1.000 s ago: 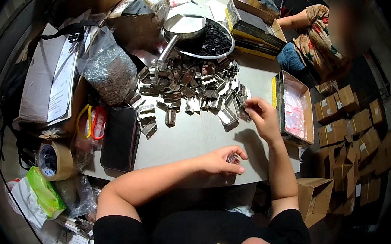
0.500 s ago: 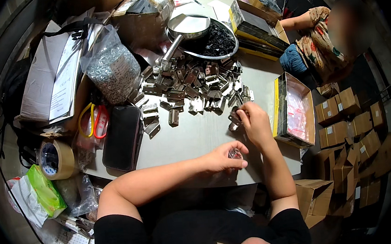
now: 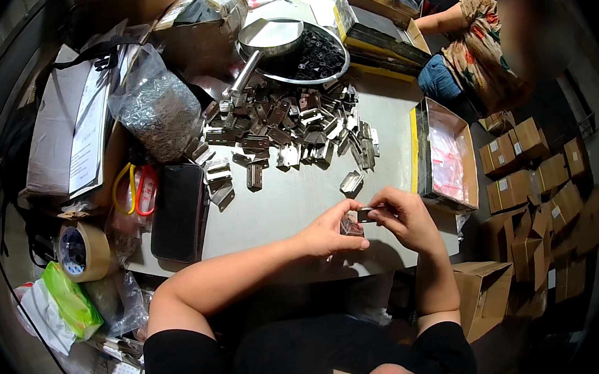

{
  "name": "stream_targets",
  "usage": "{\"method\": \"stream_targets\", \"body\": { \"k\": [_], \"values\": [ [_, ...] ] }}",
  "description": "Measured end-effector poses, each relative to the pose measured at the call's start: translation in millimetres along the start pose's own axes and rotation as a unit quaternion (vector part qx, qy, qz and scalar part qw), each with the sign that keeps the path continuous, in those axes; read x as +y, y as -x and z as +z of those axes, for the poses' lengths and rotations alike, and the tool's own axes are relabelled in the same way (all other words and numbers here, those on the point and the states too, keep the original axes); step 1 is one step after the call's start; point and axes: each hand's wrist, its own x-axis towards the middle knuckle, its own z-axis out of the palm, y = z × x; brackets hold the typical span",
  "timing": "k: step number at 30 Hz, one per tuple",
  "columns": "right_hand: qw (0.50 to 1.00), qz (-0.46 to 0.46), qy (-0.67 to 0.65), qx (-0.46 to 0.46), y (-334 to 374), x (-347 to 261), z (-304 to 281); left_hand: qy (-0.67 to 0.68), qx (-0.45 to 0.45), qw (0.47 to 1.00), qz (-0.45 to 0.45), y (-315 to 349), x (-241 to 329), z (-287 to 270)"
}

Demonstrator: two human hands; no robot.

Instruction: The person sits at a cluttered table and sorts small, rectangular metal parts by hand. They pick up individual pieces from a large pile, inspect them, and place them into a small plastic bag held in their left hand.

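Observation:
At the near part of the table my two hands meet. My left hand is closed round a small clear plastic bag with some red on it. Between the fingertips of my right hand is a small bent metal bracket, held right at the bag's edge. How far it reaches into the bag is hidden by my fingers. Just beyond my hands lies a single metal bracket. A large pile of similar shiny brackets spreads over the middle of the table.
Behind the pile stands a bowl of black parts with a metal scoop on it. An open box of clear bags is at right. A phone, tape roll and screw bag sit left. A person works at far right.
My right hand has come back from the pile's near edge with a bracket and now meets the bag in my left hand. The view has shifted slightly.

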Motion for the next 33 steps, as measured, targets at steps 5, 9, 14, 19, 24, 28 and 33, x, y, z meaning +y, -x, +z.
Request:
{"method": "stream_targets", "body": {
  "k": [5,9,14,19,24,28,33],
  "values": [
    [0.985,-0.104,0.016,-0.134,-10,-6,-11,0.028,-0.055,0.997,-0.043,3,15,2],
    [0.980,0.012,-0.148,-0.135,-7,-1,-10,0.028,-0.124,0.989,-0.071,8,27,3],
    [0.999,-0.037,-0.002,-0.009,-3,-1,9,0.102,-0.095,0.989,-0.053,7,19,4],
    [0.994,-0.101,0.027,-0.045,-3,-5,9,0.143,-0.060,0.987,-0.035,5,14,4],
    [0.990,-0.123,0.033,-0.055,1,-6,11,0.136,-0.045,0.990,-0.009,6,20,5],
    [0.986,-0.146,0.075,-0.019,4,-5,10,-0.021,-0.014,0.996,0.083,4,29,5],
    [0.980,-0.167,0.105,0.022,8,-8,3,-0.165,-0.013,0.978,0.125,-1,14,-5]
  ]
}}
